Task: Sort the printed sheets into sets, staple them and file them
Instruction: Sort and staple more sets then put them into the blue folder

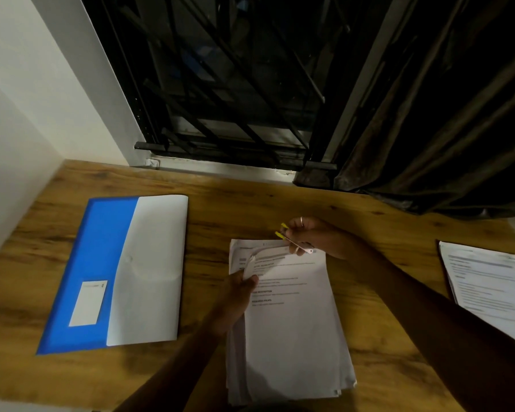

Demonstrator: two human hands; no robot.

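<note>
Stack of printed sheets (295,337) lies mid-desk on the wooden desk (280,203), edges uneven. Left hand (238,295) pinches the stack's upper-left corner, with the top pages curled up off the rest. Right hand (312,236) hovers at the stack's far edge, fingers clenched round a slim pale tool (301,246); it is too blurred to identify. Blue folder (101,263) with white flap lies well apart to the left. Second paper pile (488,286) is at the right edge.
</note>
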